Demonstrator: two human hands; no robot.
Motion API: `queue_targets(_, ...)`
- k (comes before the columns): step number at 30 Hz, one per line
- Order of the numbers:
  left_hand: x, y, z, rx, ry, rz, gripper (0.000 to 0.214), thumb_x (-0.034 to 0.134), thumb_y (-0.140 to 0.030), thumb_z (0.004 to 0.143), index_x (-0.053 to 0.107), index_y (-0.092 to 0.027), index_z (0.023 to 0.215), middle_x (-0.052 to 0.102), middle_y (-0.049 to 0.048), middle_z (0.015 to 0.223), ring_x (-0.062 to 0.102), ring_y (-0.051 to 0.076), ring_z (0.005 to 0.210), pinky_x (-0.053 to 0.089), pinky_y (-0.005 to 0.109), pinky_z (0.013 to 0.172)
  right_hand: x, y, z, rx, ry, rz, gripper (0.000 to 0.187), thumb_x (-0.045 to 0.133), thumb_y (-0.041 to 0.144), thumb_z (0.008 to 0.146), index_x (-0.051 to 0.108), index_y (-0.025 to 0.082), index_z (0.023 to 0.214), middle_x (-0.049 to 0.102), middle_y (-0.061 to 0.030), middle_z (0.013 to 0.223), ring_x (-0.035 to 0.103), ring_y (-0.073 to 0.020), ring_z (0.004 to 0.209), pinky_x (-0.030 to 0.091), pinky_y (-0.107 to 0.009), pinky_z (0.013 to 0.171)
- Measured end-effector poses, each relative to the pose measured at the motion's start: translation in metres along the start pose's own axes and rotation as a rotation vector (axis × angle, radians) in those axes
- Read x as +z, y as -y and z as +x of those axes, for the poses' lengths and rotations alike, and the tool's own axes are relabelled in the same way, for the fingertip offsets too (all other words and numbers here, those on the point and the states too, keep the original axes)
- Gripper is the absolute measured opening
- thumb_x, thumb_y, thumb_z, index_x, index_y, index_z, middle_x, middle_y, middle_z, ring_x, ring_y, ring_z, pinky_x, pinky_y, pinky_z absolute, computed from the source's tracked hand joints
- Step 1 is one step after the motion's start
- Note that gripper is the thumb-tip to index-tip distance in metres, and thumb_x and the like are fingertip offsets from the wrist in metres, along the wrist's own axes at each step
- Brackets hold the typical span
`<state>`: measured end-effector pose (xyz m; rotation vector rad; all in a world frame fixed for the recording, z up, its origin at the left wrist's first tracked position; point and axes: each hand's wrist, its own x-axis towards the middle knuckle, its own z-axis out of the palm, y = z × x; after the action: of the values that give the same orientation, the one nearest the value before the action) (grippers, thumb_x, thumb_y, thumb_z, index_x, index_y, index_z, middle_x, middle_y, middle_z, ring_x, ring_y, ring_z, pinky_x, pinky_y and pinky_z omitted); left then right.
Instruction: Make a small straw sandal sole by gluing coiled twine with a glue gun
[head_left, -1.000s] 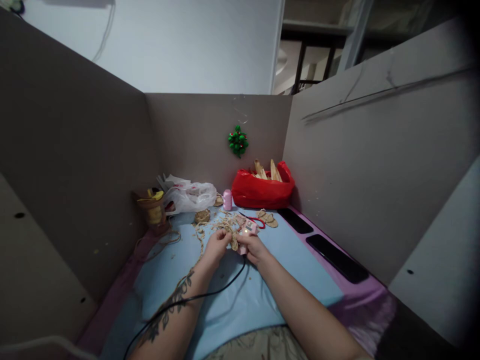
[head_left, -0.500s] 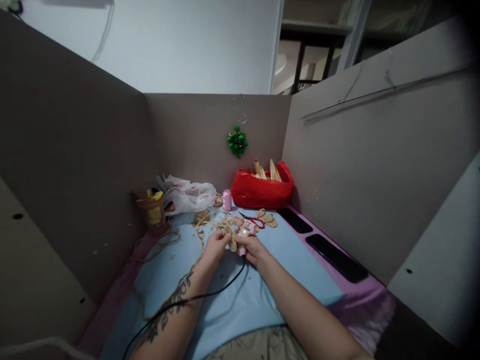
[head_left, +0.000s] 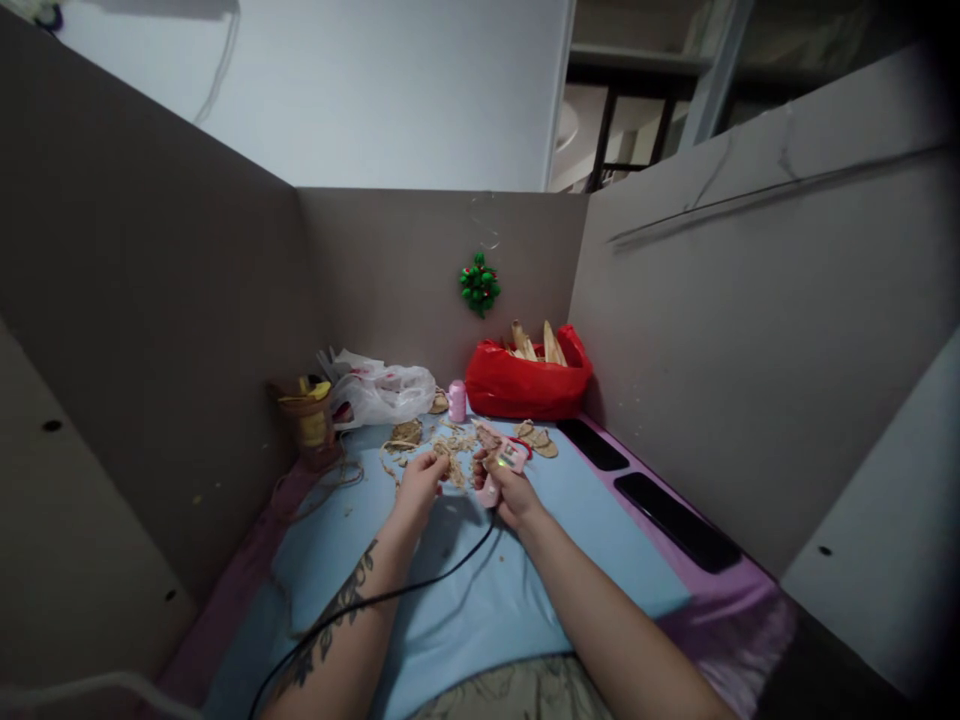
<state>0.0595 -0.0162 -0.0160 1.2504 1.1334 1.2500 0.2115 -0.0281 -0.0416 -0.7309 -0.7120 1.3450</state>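
Pinching a tan fibre piece point(head_left: 454, 468) between thumb and fingers, the left hand point(head_left: 421, 482) is nearly closed, on the near side of the red bag point(head_left: 529, 385) and a little to its left. The right hand point(head_left: 514, 492) is wrapped around a pink glue gun point(head_left: 512, 457), directly on the near side of the red bag, and a small light glows on its body. The fibre piece sits between the two hands, lined up with the red bag's left end; its finer detail is too small to tell. From the glue gun a black cord point(head_left: 360, 603) runs toward the wearer and crosses the left forearm, farther from the red bag.

Tan scraps point(head_left: 456, 440) litter the blue-covered tabletop point(head_left: 592, 560) in front of the red bag's left end, with a brown coil point(head_left: 406, 434) beyond them to the left. Red-handled scissors point(head_left: 527, 448), partly hidden by the glue gun, and flat tan pieces point(head_left: 541, 440) lie just in front of the red bag. A pink can point(head_left: 457, 400) stands just left of it, and a white plastic bag point(head_left: 397, 393) slumps farther left. Two black phones point(head_left: 677, 520) lie to the red bag's near right.
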Motion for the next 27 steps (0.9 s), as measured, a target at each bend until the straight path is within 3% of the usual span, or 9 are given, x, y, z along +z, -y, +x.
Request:
queue_targets(8, -0.019, -0.012, 0.006, 0.068, -0.086, -0.077, 0.038, 0.070, -0.047, 0.060, 0.046, -0.018, 0.056, 0.040, -0.0066, 0.049, 0.035, 0.007, 0.045, 0.028, 0.020, 0.046, -0.003, 0.007, -0.011, 0.068, 0.119, -0.254, 0.034, 0.083, 0.038, 0.054, 0.068, 0.014, 0.072, 0.062, 0.0010, 0.052, 0.050, -0.0093, 0.035, 0.037, -0.020, 0.034)
queue_targets(17, -0.019, -0.010, 0.007, 0.098, -0.060, -0.074, 0.035, 0.070, -0.044, 0.062, 0.047, -0.018, 0.056, 0.039, -0.0074, 0.047, 0.033, 0.006, 0.043, 0.025, 0.020, 0.044, 0.002, 0.006, -0.016, 0.055, 0.139, -0.397, 0.029, 0.080, 0.037, 0.053, 0.069, 0.013, 0.066, 0.059, 0.0020, 0.047, 0.048, -0.0089, 0.034, 0.037, -0.020, 0.033)
queue_targets(27, -0.020, -0.008, 0.008, 0.105, -0.053, -0.078, 0.037, 0.072, -0.045, 0.060, 0.048, -0.018, 0.056, 0.039, -0.0076, 0.047, 0.033, 0.006, 0.042, 0.024, 0.019, 0.043, 0.001, 0.005, -0.015, 0.078, 0.149, -0.395, 0.027, 0.080, 0.035, 0.054, 0.068, 0.016, 0.067, 0.058, 0.0037, 0.047, 0.047, -0.0092, 0.033, 0.036, -0.021, 0.033)
